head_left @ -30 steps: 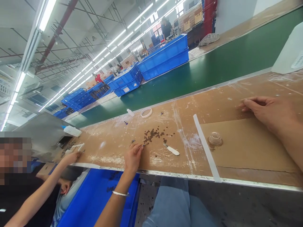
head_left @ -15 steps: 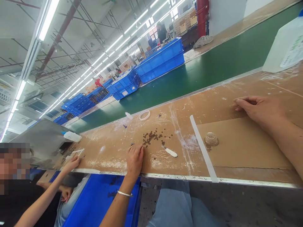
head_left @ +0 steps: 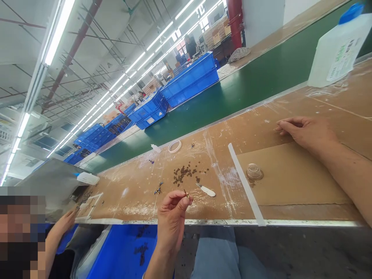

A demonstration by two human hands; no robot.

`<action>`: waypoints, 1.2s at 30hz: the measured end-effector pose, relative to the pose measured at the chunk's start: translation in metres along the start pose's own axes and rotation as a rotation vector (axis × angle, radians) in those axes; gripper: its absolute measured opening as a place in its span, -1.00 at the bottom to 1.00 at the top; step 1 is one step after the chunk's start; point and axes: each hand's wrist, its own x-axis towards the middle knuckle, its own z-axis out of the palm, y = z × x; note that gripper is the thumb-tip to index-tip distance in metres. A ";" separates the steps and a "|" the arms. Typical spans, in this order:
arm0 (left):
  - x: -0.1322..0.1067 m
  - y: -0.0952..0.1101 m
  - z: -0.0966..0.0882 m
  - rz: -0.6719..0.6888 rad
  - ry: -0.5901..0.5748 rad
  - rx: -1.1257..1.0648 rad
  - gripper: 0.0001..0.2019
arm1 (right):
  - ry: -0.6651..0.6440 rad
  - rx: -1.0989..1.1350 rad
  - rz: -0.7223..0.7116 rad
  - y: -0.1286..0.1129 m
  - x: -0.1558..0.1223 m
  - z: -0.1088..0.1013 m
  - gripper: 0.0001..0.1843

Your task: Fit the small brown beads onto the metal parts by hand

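My left hand is raised above the near edge of the brown workbench, palm toward me, pinching a small dark part between thumb and fingers. Beyond it lies a scatter of small brown parts, a white-handled tool and a few darker parts. My right hand rests on the bench at the right, fingers curled loosely, holding nothing I can see. A small clear cup sits on the cardboard sheet between the hands.
A white strip crosses the bench. A tape ring and small bottle lie near the green conveyor. A white jug stands far right. Blue crates line the far side. A co-worker's hand is at left; a blue bin sits below.
My left hand lifted off the bench and turned palm up with a small part pinched. The co-worker's hand drew back toward the bench edge. The view shifted right.
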 end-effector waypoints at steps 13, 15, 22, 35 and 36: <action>0.008 0.006 0.039 0.198 -0.147 0.495 -0.88 | -0.045 0.045 -0.164 0.021 0.020 0.007 -0.80; 0.019 0.007 0.058 0.210 -0.260 0.637 -0.88 | -0.031 0.041 -0.185 0.021 0.022 0.008 -0.79; 0.053 0.015 0.131 0.421 -0.552 0.997 -0.89 | -0.009 0.045 -0.211 0.022 0.027 0.009 -0.77; 0.065 0.015 0.180 0.559 -0.728 1.367 -0.86 | -0.025 0.049 -0.204 0.019 0.027 0.005 -0.75; 0.066 0.014 0.181 0.580 -0.736 1.387 -0.86 | -0.027 0.052 -0.203 0.018 0.027 0.005 -0.75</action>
